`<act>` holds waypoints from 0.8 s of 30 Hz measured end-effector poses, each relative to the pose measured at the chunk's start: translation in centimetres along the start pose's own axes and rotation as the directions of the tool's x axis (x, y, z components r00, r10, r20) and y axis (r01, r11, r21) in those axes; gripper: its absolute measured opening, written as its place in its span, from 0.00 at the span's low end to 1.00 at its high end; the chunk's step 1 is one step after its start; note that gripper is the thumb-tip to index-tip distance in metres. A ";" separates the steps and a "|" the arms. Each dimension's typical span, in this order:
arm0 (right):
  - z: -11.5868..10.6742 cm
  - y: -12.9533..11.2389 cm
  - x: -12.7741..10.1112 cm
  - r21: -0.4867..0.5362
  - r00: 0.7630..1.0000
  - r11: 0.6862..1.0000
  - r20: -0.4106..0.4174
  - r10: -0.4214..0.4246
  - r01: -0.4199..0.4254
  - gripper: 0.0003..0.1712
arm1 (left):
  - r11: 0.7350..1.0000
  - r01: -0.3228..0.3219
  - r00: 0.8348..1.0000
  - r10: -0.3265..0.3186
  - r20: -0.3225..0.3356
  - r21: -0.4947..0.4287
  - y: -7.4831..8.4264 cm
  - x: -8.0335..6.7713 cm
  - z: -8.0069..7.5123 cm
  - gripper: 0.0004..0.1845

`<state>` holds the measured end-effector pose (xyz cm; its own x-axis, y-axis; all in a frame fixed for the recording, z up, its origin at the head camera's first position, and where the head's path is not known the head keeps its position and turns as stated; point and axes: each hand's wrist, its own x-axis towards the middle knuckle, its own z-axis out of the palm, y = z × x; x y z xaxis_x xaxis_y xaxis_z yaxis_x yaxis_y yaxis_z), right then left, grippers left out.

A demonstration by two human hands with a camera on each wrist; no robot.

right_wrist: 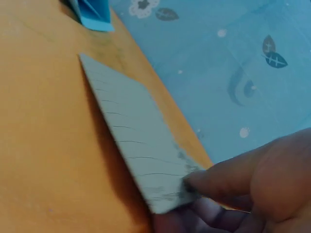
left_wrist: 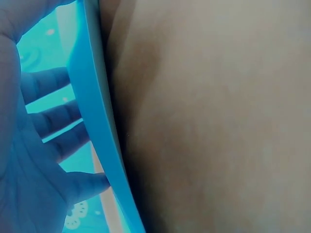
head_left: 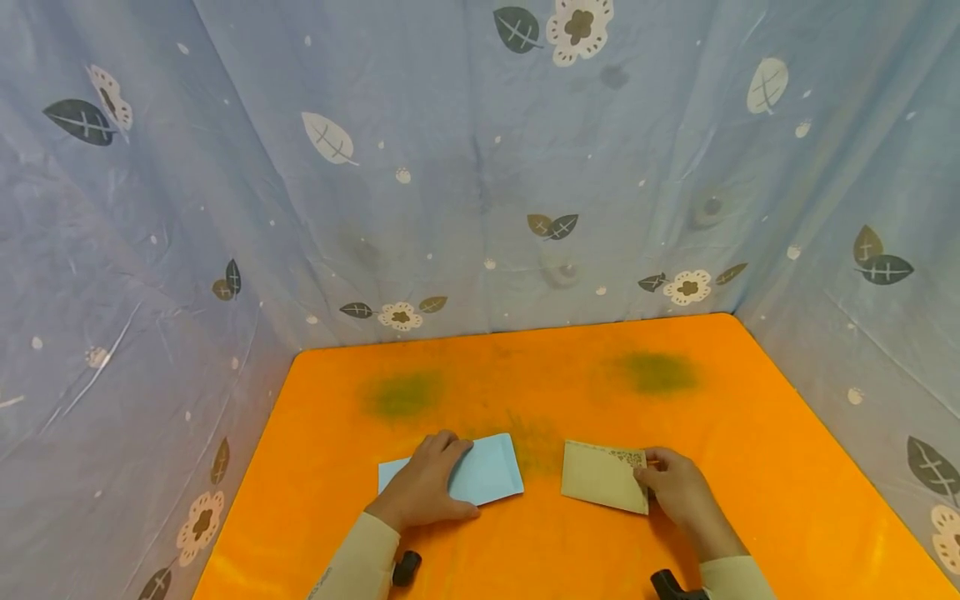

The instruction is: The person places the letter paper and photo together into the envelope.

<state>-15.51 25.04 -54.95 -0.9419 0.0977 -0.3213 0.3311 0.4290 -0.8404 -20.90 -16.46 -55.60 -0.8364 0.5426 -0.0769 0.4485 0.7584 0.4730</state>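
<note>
A light blue envelope [head_left: 486, 471] lies over the orange table in front of me, left of centre. My left hand [head_left: 429, 483] spans it from above, fingertips at the far edge and thumb by the near edge. In the left wrist view, the fingertips [left_wrist: 99, 180] meet the side of the envelope [left_wrist: 95, 97]. To the right, my right hand [head_left: 681, 486] pinches a cream sheet of lined paper [head_left: 602, 475] by its right end, near a dark patterned corner. In the right wrist view the lined paper [right_wrist: 133, 131] is tilted, casting a shadow below it.
The orange tabletop [head_left: 525, 550] has two greenish smudges towards the back. Blue-grey curtains [head_left: 480, 167] with leaf and flower prints stand along the back and both sides. Black wrist mounts [head_left: 407, 568] show beside the sleeves.
</note>
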 end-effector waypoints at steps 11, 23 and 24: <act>-0.5 0.0 -0.3 0.194 0.996 0.977 0.018 0.082 -0.084 0.15 | 1.000 -0.005 1.000 0.005 -0.003 -0.003 0.0 0.0 -0.2 0.54; -1.2 0.3 0.0 0.199 0.990 0.978 0.140 0.031 -0.059 0.34 | 1.000 -0.007 1.000 0.007 -0.011 0.003 0.0 -0.1 -0.2 0.53; -1.2 0.3 0.0 0.195 0.990 0.979 0.135 0.036 -0.062 0.30 | 1.000 -0.008 1.000 0.008 -0.012 0.002 0.0 -0.1 -0.2 0.53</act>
<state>-15.48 26.21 -54.66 -0.9134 -0.0092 -0.4069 0.3932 0.2385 -0.8880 -20.90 -16.55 -55.38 -0.8367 0.5441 -0.0623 0.4557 0.7547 0.4720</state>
